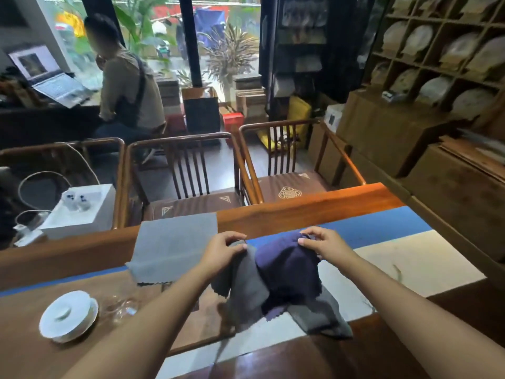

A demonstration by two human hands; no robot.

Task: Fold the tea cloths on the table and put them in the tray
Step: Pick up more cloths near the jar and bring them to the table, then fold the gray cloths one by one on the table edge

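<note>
Navy cloth [287, 265]: bunched on the blue-and-white runner [410, 258], lifted at its far edge.
Right hand [323, 243]: fingers curled, pinching the navy cloth's far right corner.
Left hand [222, 248]: pinching a grey cloth [246, 285] that drapes just left of the navy cloth and partly under it.
Flat grey cloth [175, 246]: spread out, left of the navy cloth.
Lidded white cup [68, 315]: well left of the navy cloth.
</note>
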